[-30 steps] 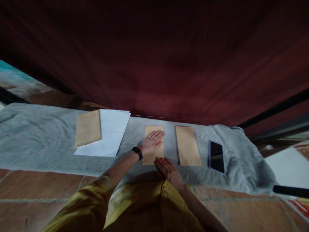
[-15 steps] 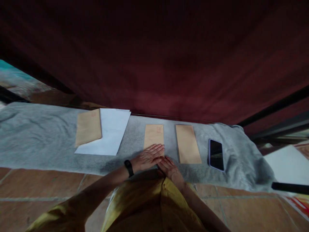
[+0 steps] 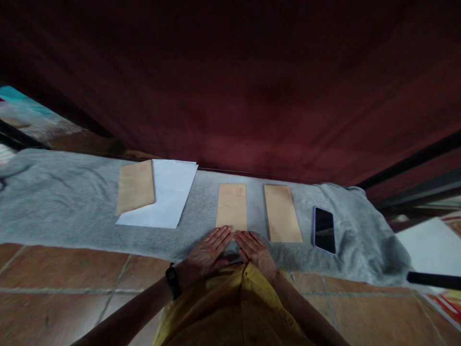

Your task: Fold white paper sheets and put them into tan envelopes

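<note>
Your left hand (image 3: 207, 253) has drawn back beside your right hand (image 3: 257, 253), both flat, fingers extended, at the near edge of the central envelope (image 3: 231, 206), leaving most of it uncovered, left of the phone (image 3: 324, 230).

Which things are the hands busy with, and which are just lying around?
Busy:
left hand, right hand
middle brown envelope, at both hands
probably the similar brown stack beside it, white paper and another brown envelope on it

Just lying around, it seems:
phone
flat white thing, far right
</note>
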Tool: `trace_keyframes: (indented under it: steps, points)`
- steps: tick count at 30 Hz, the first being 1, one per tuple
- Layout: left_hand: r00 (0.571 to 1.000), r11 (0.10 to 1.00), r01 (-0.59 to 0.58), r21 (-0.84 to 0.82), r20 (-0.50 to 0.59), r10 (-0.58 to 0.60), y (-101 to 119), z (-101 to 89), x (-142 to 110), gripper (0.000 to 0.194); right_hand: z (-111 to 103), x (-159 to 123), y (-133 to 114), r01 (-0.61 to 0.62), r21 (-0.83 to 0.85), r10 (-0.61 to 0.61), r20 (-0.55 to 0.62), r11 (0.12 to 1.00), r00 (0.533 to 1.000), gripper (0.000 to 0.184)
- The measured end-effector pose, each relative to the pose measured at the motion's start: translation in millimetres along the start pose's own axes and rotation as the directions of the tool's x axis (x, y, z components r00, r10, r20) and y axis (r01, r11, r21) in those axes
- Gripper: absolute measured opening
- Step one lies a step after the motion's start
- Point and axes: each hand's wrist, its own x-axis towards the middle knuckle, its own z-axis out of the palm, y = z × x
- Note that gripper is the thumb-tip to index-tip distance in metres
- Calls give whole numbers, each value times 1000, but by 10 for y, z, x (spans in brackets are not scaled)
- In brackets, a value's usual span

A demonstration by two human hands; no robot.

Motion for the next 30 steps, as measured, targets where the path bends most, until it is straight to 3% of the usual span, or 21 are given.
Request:
trace_keyframes:
  steps: [5, 12, 18, 20, 26, 30]
  points:
    - [996, 999, 45, 19, -73, -44, 9, -104, -125, 76, -65, -60, -22, -48, -34, 48, 15, 998, 999, 54]
    - [987, 994, 89, 63, -137, -79, 29, -42, -191, 77, -89, -108, 49, -57, -68, 57, -7, 996, 998, 55]
    - [982, 993, 88, 78, -172, -74, 37, 45, -184, 66, 224, 199, 4, 201, -110, -204, -15, 973, 979, 55]
    - [978, 990, 105, 90, -190, -87, 41, 83, -177, 66, 298, 255, -22, 239, -112, -241, 0, 964, 971, 58]
    - [973, 982, 156, 106, -186, -135, 93, 112, -177, 68, 255, 141, 26, 190, -143, -193, -6, 971, 981, 67]
    - [951, 962, 255, 95, -203, -232, 170, 97, -193, 67, 170, 27, 61, 121, -127, -125, -26, 985, 992, 72]
